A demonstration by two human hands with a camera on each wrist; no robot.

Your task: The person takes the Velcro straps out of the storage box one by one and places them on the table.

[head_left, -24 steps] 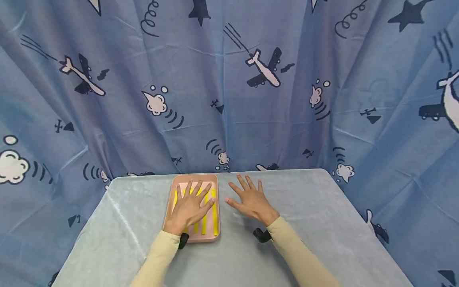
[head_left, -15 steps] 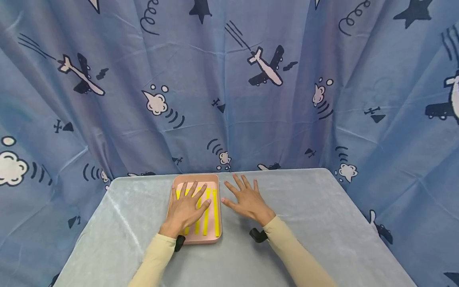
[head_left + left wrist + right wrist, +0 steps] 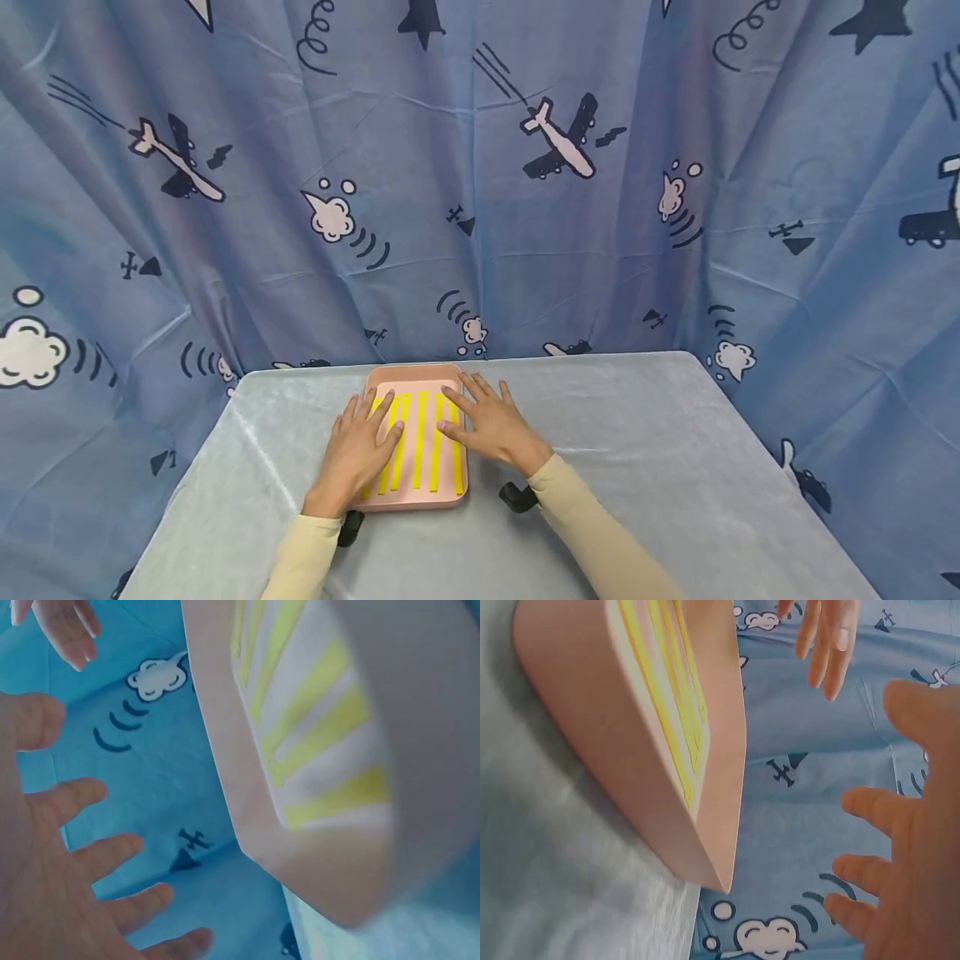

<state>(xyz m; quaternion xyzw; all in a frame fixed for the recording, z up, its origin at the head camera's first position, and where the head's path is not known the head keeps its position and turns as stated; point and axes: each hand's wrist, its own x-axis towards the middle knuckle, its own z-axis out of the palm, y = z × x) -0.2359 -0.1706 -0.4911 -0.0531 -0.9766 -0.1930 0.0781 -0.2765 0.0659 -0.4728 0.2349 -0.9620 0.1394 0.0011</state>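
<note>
A shallow pink tray (image 3: 408,503) lies on the table, with several flat yellow strips (image 3: 419,442) side by side in it. Over the tray's left side is my left hand (image 3: 356,450), its fingers spread and holding nothing. My right hand (image 3: 495,425) hovers by the right rim, fingers apart, with thumb and fingertips over the tray's edge. In the left wrist view the left fingers (image 3: 112,855) stand apart from the tray wall (image 3: 225,750). The right wrist view likewise shows a gap between the right fingers (image 3: 866,877) and the tray (image 3: 600,727).
The table (image 3: 637,483) has a pale grey cloth over it. Behind hangs a blue curtain (image 3: 420,250) printed with planes and clouds. A dark wrist device (image 3: 519,497) sits under the right wrist, and another (image 3: 350,528) under the left.
My left hand has moved left and slightly down, uncovering more yellow strips. My right hand has moved left, to the tray's right rim. The head view has shifted slightly.
</note>
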